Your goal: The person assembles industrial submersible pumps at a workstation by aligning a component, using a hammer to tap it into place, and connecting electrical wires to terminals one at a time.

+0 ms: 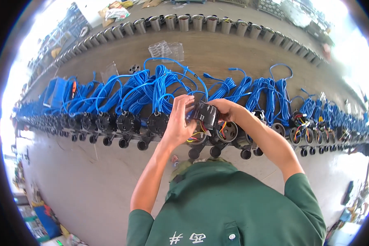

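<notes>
A glossy black cylindrical cap [207, 115] is tilted above the row of housings, with a blue cable running up from behind it. My right hand [224, 107] closes on the cap's far right side, its fingertips partly hidden. To the left, my left hand [179, 121] is open, fingers stretched upward and apart, thumb close to the cap's edge; whether it touches is unclear. Red, yellow and black wires [203, 128] hang below the cap over an open round housing [197, 138]. Beside it, another open housing [226, 132] has coloured wires in it.
Bundled blue cables [161, 84] lie along the bench behind black-capped units [127, 122]. Short black spouts [143, 144] stick out from the near edge. Clear plastic trays [167, 50] lie farther back, before a curved row of metal cups [184, 23].
</notes>
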Action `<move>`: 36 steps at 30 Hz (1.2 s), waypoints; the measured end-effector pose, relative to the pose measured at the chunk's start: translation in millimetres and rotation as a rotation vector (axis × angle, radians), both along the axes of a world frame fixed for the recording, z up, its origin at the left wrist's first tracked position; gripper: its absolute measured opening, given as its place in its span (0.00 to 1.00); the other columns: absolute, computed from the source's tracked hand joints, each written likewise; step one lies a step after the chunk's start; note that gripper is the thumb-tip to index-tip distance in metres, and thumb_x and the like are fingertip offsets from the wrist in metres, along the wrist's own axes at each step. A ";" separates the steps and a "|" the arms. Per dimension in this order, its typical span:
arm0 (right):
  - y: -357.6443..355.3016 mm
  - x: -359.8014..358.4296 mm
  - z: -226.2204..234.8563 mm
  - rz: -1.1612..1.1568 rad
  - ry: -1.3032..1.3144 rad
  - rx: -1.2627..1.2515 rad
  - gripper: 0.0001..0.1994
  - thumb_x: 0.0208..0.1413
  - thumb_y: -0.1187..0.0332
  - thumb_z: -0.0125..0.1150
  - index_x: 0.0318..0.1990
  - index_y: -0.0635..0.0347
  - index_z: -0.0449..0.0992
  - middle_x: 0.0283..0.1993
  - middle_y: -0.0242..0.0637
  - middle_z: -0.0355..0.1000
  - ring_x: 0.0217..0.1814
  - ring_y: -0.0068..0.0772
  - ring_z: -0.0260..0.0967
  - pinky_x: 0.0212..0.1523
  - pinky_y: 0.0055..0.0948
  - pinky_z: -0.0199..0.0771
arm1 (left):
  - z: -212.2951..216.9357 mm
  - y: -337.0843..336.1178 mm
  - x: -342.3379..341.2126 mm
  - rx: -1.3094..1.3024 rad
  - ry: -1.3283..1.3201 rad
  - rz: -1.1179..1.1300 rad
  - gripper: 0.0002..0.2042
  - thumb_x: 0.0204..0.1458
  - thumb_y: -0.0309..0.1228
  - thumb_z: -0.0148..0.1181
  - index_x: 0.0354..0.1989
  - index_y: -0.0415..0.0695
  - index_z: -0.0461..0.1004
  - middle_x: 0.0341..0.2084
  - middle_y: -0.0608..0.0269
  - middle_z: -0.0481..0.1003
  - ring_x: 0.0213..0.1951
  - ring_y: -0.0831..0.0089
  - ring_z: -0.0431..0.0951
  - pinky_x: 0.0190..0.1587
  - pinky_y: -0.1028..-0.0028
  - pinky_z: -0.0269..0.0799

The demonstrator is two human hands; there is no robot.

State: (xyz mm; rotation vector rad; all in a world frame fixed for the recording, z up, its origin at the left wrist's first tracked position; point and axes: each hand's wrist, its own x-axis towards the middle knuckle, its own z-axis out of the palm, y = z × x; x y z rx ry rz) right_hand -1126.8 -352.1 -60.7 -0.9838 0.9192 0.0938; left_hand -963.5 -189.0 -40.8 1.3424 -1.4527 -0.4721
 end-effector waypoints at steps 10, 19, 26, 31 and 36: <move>20.5 -13.0 9.7 -0.233 -0.114 -0.167 0.13 0.70 0.61 0.55 0.48 0.60 0.78 0.41 0.31 0.79 0.40 0.21 0.77 0.36 0.24 0.79 | -73.6 42.0 12.2 0.167 -0.261 0.004 0.16 0.47 0.20 0.66 0.47 0.43 0.80 0.46 0.51 0.74 0.47 0.50 0.73 0.50 0.57 0.71; 33.7 -7.2 -36.0 -0.171 -0.155 -0.799 0.15 0.69 0.61 0.59 0.47 0.66 0.81 0.37 0.27 0.77 0.38 0.17 0.69 0.41 0.21 0.69 | -77.5 32.4 8.6 0.367 -0.453 0.061 0.12 0.51 0.19 0.59 0.44 0.41 0.80 0.40 0.50 0.69 0.41 0.50 0.77 0.42 0.55 0.75; 52.2 3.5 -51.2 -0.210 -0.067 -0.930 0.15 0.69 0.61 0.58 0.48 0.65 0.82 0.37 0.31 0.79 0.38 0.21 0.71 0.43 0.24 0.70 | -84.3 64.5 -19.5 0.223 0.520 0.307 0.22 0.48 0.20 0.63 0.54 0.31 0.74 0.53 0.44 0.73 0.48 0.44 0.76 0.53 0.55 0.72; 49.4 -0.1 -55.4 -0.212 -0.102 -0.977 0.15 0.68 0.61 0.58 0.46 0.66 0.83 0.35 0.32 0.79 0.38 0.22 0.71 0.43 0.25 0.71 | -78.4 72.0 -24.1 0.096 0.066 0.295 0.36 0.50 0.40 0.72 0.64 0.32 0.67 0.63 0.42 0.68 0.63 0.45 0.67 0.66 0.52 0.61; 52.5 2.5 -62.9 -0.377 -0.029 -0.872 0.15 0.68 0.61 0.59 0.45 0.67 0.83 0.35 0.30 0.79 0.37 0.19 0.69 0.42 0.23 0.70 | -89.0 67.0 -39.9 0.091 -0.330 0.396 0.39 0.51 0.46 0.69 0.63 0.26 0.66 0.61 0.39 0.70 0.64 0.45 0.67 0.67 0.49 0.58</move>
